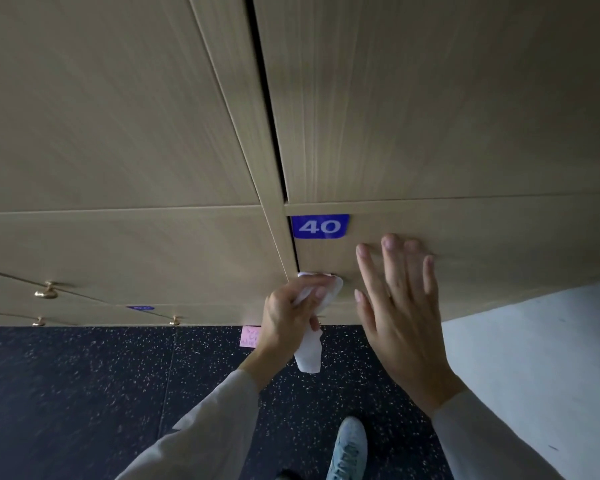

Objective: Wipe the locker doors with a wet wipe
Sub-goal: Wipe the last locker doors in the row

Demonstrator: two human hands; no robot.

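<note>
The left hand (290,315) grips a white wipe (309,351), its fingers curled round the bunched upper part and pressing that part against the door (465,237) near the door's left edge, below the blue label (320,226) that reads 40. The upper end of the wipe shows just past the fingertips, touching the wood, while the loose tail hangs down out of the bottom of the fist, in front of the dark speckled floor (84,393). The right hand (400,306) holds nothing: its fingers are straight and spread, the tips laid flat on the same door just right of the wipe and below the label. A dark vertical gap runs along the door's left edge. Further left, lower doors carry brass knobs (47,290) and another blue label, too small to read. A pink note (250,336) shows just left of the left wrist. A light shoe (349,448) stands on the floor between the two sleeves.
</note>
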